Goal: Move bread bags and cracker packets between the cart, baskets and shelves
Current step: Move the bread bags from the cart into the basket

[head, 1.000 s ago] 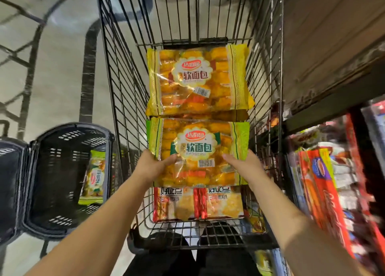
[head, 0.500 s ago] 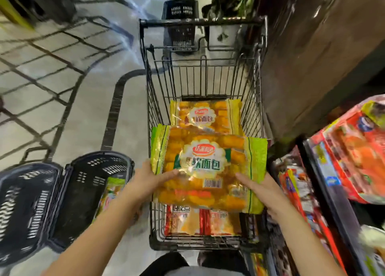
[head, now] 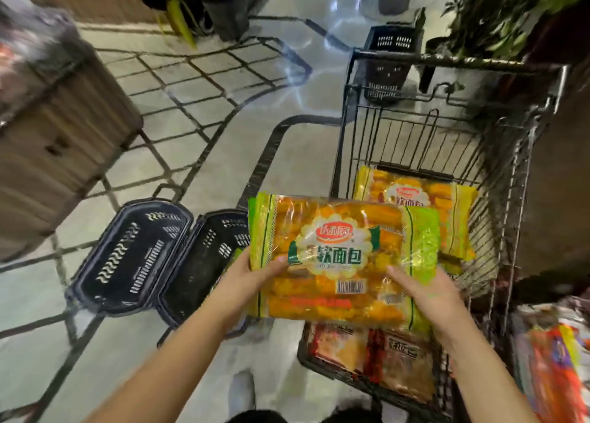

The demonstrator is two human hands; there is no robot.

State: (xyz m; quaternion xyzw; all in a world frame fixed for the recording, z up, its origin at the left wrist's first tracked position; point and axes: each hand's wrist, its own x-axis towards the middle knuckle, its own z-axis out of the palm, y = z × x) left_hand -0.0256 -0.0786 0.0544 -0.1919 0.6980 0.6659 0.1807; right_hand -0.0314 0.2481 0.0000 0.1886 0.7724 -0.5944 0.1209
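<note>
I hold a green-edged bread bag [head: 338,256] in the air over the left rim of the wire cart [head: 447,68]. My left hand [head: 252,279] grips its lower left edge, thumb on top. My right hand [head: 424,295] grips its lower right edge. A second, yellow-edged bread bag [head: 447,202] lies inside the cart. Red cracker packets [head: 376,355] lie at the cart's near end. Two black baskets stand on the floor to the left: the near basket [head: 204,263] beside the cart and the left basket [head: 127,256].
Shelf goods in red and orange packs [head: 555,358] sit at the lower right. A wooden counter [head: 57,135] stands at the left. Another black basket [head: 389,58] and a potted plant [head: 498,13] are beyond the cart. Patterned floor lies between.
Both hands have lifted the green-edged bread bag out of the cart and carried it left, toward the baskets. The view has swung left and up.
</note>
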